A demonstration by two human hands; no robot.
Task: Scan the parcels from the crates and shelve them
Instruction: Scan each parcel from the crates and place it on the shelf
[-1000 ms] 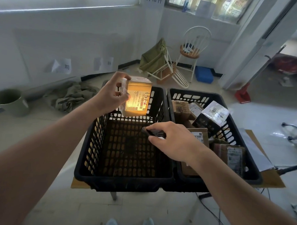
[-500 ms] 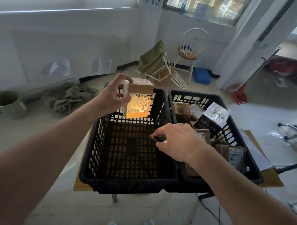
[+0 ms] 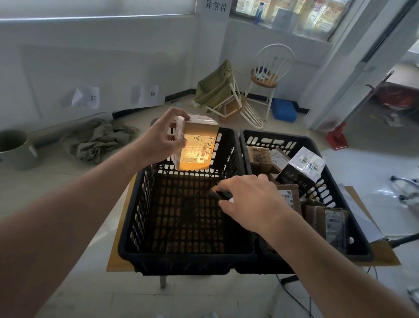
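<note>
My left hand (image 3: 162, 142) grips a small cardboard parcel (image 3: 199, 144) above the far rim of the left black crate (image 3: 151, 255), whose inside holds nothing. The parcel's labelled face points toward me and glows orange in a beam of light. My right hand (image 3: 252, 201) holds a small dark scanner (image 3: 220, 194) over that crate, its tip aimed at the label. The right black crate (image 3: 358, 247) contains several parcels, among them a black and white box (image 3: 304, 167) and brown cartons.
Both crates sit on a small table with cardboard (image 3: 118, 260) under them. Behind stand white chairs (image 3: 270, 72), a green cloth (image 3: 215, 87), a blue box (image 3: 283, 110) and a green bucket (image 3: 9, 146). Cables (image 3: 300, 304) trail on the floor at right.
The parcel in my left hand has tilted and shifted slightly, and the lit patch has slid down its label. My right hand stays over the crate with the scanner.
</note>
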